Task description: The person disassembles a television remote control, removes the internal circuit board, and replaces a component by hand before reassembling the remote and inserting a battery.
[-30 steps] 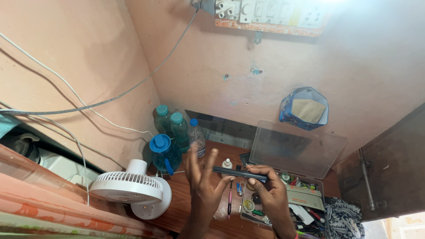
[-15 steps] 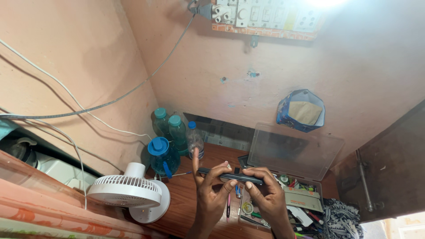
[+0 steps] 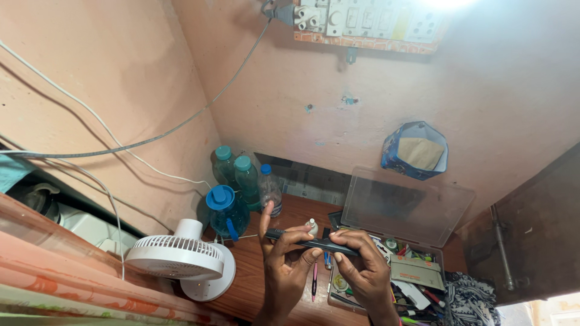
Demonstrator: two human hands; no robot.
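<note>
Both my hands hold a slim dark stick-shaped tool [image 3: 302, 239] level above a brown wooden table [image 3: 257, 290]. My left hand [image 3: 284, 265] grips its left end, index finger raised. My right hand [image 3: 362, 271] pinches its right end. Just behind the tool stands a small white bottle [image 3: 312, 226]. Under my right hand lies an open clear plastic box [image 3: 417, 271] full of small parts, its lid [image 3: 405, 205] leaning up against the wall. A pink pen [image 3: 315, 281] lies on the table between my wrists.
A white table fan [image 3: 181, 259] sits at the left. Several green and blue water bottles [image 3: 238, 187] crowd the corner. A blue paper bag [image 3: 415, 151] hangs on the wall; a switchboard [image 3: 368, 18] is above. A dark patterned cloth [image 3: 471, 302] lies at the right.
My left hand went from open with fingers spread to gripping the tool's left end. Both hands and the tool dropped slightly.
</note>
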